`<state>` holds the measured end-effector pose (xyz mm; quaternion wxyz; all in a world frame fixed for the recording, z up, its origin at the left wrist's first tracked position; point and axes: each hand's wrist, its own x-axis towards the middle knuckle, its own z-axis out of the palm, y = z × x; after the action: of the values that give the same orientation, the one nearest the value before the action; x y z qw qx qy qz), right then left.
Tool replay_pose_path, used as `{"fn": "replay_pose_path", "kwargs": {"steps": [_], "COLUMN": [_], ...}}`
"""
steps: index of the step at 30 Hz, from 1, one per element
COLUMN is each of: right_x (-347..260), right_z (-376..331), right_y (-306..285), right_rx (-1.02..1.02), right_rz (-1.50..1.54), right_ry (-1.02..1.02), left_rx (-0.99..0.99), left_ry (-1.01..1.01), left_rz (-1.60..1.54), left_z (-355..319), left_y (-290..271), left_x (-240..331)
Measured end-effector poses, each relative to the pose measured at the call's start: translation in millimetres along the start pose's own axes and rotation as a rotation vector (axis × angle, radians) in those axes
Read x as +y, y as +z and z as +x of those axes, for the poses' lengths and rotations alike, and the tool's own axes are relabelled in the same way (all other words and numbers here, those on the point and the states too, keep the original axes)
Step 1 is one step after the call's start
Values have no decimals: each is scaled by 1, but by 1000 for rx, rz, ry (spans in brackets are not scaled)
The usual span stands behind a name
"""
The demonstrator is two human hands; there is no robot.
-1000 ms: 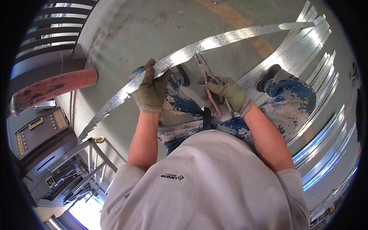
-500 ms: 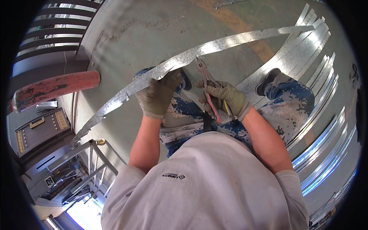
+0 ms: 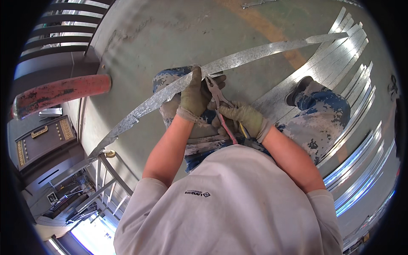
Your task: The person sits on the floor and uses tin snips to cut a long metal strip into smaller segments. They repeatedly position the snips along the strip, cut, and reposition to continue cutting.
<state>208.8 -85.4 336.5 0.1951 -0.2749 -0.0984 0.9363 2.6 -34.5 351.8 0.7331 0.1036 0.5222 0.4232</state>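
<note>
A long, thin galvanized metal strip (image 3: 255, 53) runs from the lower left to the far right, with small bent nicks along its lower edge. My left hand (image 3: 194, 95), in a worn work glove, grips it near the middle, thumb over the front and fingers behind. In my right hand (image 3: 246, 118), also gloved, are pliers (image 3: 215, 91) with one red and one yellow handle. Their jaws point up at the strip's lower edge beside my left fingers; whether they bite on it I cannot tell.
A stack of flat metal strips (image 3: 335, 55) lies on the floor to the right, with more bundles (image 3: 355, 157) nearer. At left are a scuffed red cylinder (image 3: 63, 94), a dark panel door (image 3: 46, 140) and a metal frame on casters (image 3: 114, 174). My shoe (image 3: 299, 87) rests beside the stack.
My left hand has slid right along the strip and turned thumb-up. The pliers have moved slightly left and down, close to that hand. The strip's middle sits a little lower.
</note>
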Motion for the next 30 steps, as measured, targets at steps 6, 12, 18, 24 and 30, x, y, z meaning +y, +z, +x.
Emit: {"fn": "replay_pose_path", "kwargs": {"steps": [6,12,18,24,30], "right_x": [6,-2,-5,-4,-6], "right_z": [8,11,2,14,17], "right_y": [8,1,0,-10,2], "right_rx": [-47,-5,190,301,351], "right_rz": [49,-61,-207,-504,-636], "right_ry": [-23,13,32,-21,-60], "left_rx": [-74,-141,-70,-81,-62], "left_ry": [55,-3,142,138,153], "left_rz": [-28,-82,-204,-238,-191], "left_z": [9,21,32,39,42], "left_y": [-19,-30,-28,-33,-35], "left_x": [-4,-4,-10,-13,-15]}}
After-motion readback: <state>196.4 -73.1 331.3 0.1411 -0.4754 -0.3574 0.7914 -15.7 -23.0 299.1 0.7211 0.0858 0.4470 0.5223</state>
